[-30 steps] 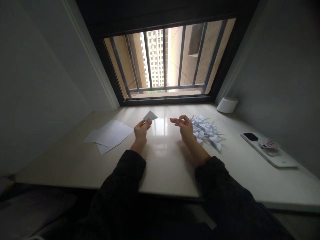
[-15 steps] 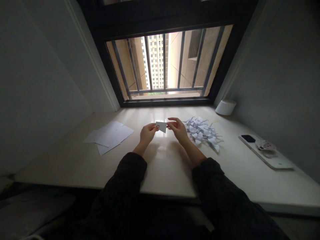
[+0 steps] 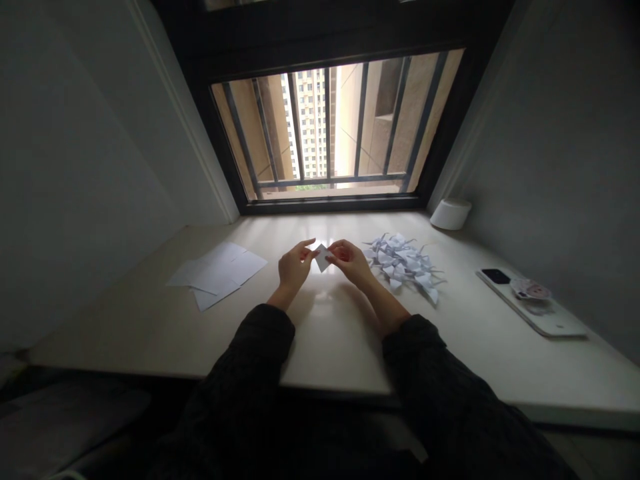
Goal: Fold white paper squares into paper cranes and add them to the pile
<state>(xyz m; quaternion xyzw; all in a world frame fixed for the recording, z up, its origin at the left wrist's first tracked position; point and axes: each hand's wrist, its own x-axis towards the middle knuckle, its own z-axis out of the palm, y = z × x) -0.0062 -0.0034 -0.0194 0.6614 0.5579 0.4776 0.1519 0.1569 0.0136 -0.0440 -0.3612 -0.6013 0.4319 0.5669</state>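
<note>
A small white paper square is held above the middle of the pale desk, between both hands. My left hand pinches its left edge with thumb and fingers. My right hand pinches its right edge, fingers curled. The paper is tilted, one corner pointing down. Both forearms wear dark sleeves. Just right of my right hand lies a heap of folded white paper figures.
Loose white sheets lie at the left of the desk. A white phone with a round sticker grip lies at the right. A white round container stands by the barred window. Walls close in on both sides.
My left hand first held the paper alone, up and to the left. Both hands came together at the centre, and now both pinch the paper, which has turned and sits slightly lower.
</note>
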